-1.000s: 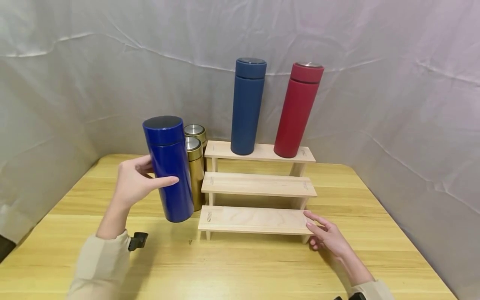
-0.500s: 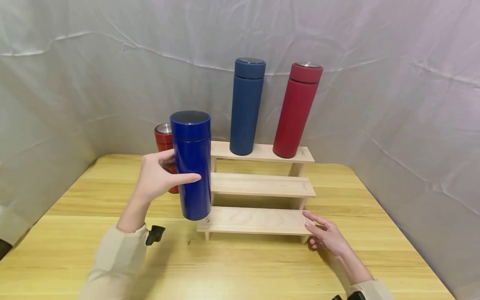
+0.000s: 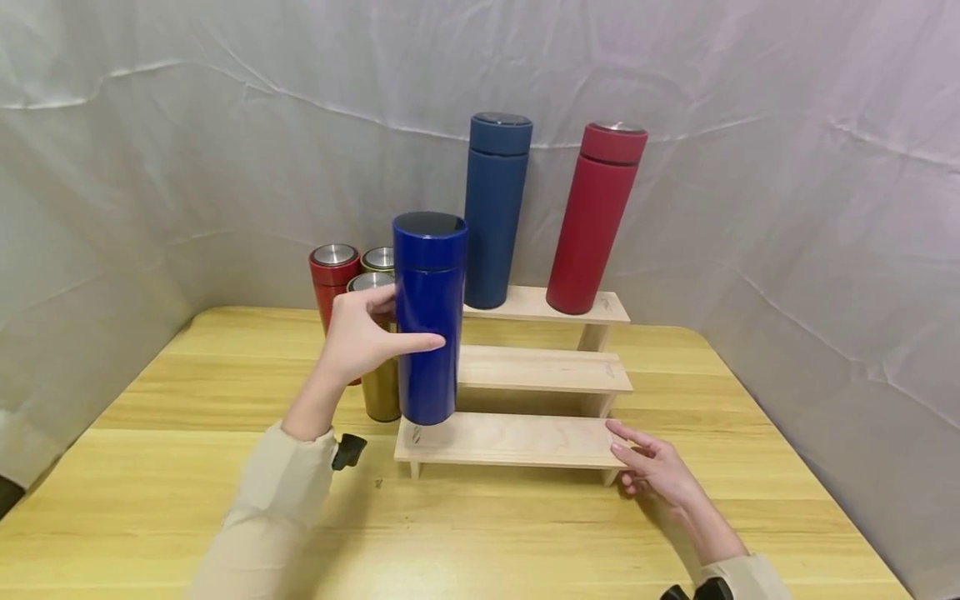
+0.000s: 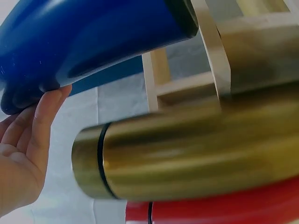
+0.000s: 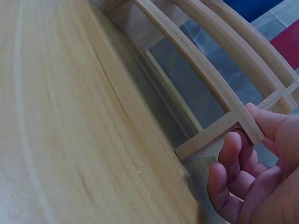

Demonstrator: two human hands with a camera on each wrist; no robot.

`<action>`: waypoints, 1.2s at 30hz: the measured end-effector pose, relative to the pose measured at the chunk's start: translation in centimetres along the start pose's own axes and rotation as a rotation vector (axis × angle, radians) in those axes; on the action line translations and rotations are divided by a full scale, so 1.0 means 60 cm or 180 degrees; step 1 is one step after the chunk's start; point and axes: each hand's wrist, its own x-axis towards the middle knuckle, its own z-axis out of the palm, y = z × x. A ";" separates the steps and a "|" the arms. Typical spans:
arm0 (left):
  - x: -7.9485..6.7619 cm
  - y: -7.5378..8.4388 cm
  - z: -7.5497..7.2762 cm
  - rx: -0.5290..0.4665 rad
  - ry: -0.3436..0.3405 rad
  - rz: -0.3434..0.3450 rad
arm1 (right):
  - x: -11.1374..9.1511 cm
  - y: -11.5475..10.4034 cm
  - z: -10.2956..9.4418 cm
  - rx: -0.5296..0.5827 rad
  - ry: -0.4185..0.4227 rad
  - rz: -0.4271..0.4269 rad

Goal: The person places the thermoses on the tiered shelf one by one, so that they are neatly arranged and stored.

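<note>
My left hand [image 3: 363, 337] grips a glossy blue thermos [image 3: 427, 333] round its middle, thumb across the front. The thermos is upright, its base overlapping the left end of the lowest step of the wooden shelf [image 3: 517, 442] in the head view. In the left wrist view the fingertips [image 4: 52, 95] press its side. At the lowest step's right end, my right hand [image 3: 656, 471] pinches the board's corner, with fingers curled beneath it in the right wrist view. On the top step stand a matte blue thermos [image 3: 497, 217] and a red thermos [image 3: 596, 221].
Left of the shelf, on the wooden table [image 3: 480, 542], stand a gold thermos [image 3: 381, 392], a second gold one [image 3: 377, 257] behind it and a shiny red thermos [image 3: 330, 287]. Grey cloth [image 3: 300, 167] hangs behind and at both sides.
My left hand has carried the glossy blue thermos to the right and slightly up, from beside the shelf to over its left end. The right hand stays at the lowest step's corner.
</note>
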 end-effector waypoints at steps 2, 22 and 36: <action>0.004 0.000 0.008 0.0013 -0.0017 0.0002 | 0.000 0.001 0.001 0.0010 0.0003 0.0013; 0.060 0.004 0.104 -0.0223 -0.0116 -0.0047 | 0.001 0.008 -0.003 -0.0014 -0.0013 -0.0016; 0.098 0.025 0.169 -0.0333 -0.0162 0.0037 | -0.001 0.004 -0.001 -0.0040 0.0143 0.0037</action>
